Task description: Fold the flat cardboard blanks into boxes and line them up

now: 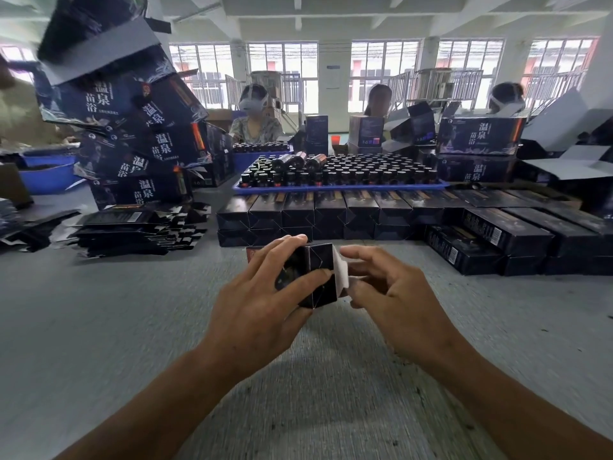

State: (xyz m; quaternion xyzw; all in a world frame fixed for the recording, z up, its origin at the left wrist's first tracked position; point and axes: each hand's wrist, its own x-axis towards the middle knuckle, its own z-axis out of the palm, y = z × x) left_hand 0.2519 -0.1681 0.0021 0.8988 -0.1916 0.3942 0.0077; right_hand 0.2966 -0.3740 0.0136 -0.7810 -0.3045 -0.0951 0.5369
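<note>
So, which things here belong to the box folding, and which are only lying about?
Job: box in left hand; right hand at its white flap; flat blanks; row of folded boxes.

Lying about: tray of bottles; blue bin; big printed cartons.

Folded boxes (298,214) lined behind the hands; flat blanks (132,234) apparently stacked left.
</note>
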